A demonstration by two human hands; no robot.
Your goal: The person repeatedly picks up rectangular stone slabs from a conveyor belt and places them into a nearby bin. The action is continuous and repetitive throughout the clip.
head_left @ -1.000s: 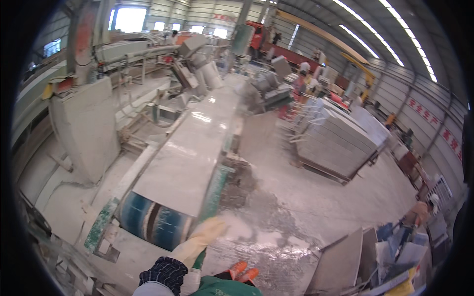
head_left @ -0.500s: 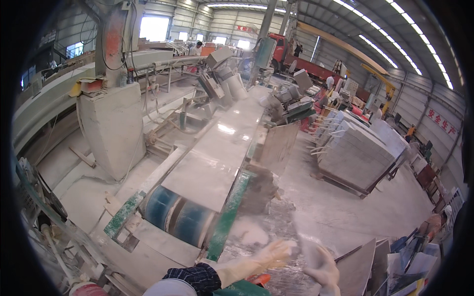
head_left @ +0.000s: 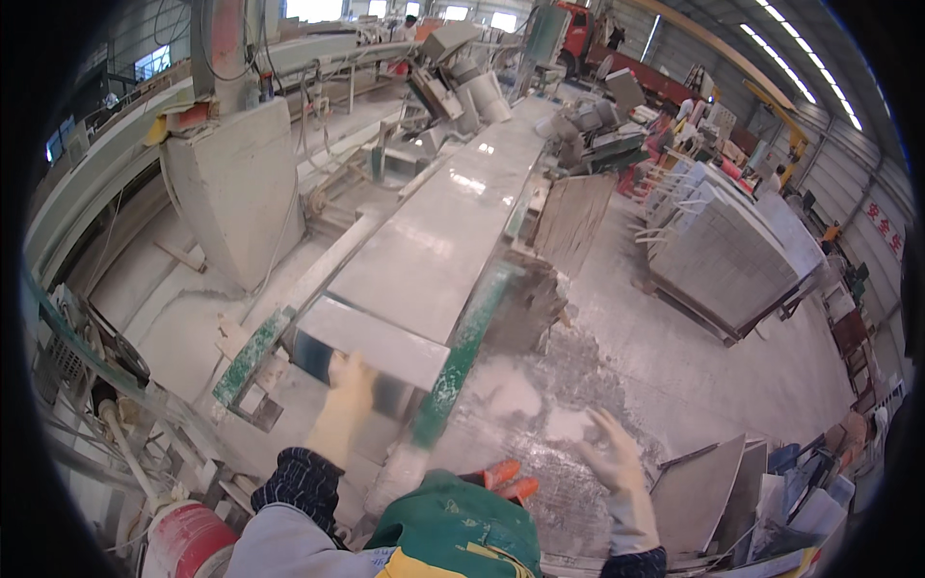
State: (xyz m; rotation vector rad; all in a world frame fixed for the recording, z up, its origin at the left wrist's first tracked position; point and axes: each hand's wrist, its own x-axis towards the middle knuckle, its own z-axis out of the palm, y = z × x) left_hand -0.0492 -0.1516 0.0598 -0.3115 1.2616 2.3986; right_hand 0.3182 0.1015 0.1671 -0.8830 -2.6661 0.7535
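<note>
A pale glossy stone slab (head_left: pixel 381 337) lies across the roller end of the conveyor (head_left: pixel 414 255), its near edge out over the blue roller (head_left: pixel 314 354). My left hand (head_left: pixel 348 397), in a cream glove, reaches to this near edge. Its fingertips overlap the edge and are slightly blurred, so whether they grip or only touch it cannot be made out. Off to the right, above the wet floor, my right hand (head_left: pixel 617 460) is open in a matching glove. Its fingers are apart and hold nothing. A longer pale slab surface stretches up the belt behind the front slab.
Green frame rails (head_left: pixel 461 361) flank the conveyor end. Loose slabs (head_left: pixel 699 486) lean at the lower right. A large slab stack (head_left: pixel 727 246) stands on the right. A red-and-white bucket (head_left: pixel 190 539) is at lower left, and a pale pillar (head_left: pixel 236 188) rises beyond.
My left hand has swung left from over the wet floor to the conveyor end. The front slab now covers much of the roller. My view has tilted down; my right hand stays at the right.
</note>
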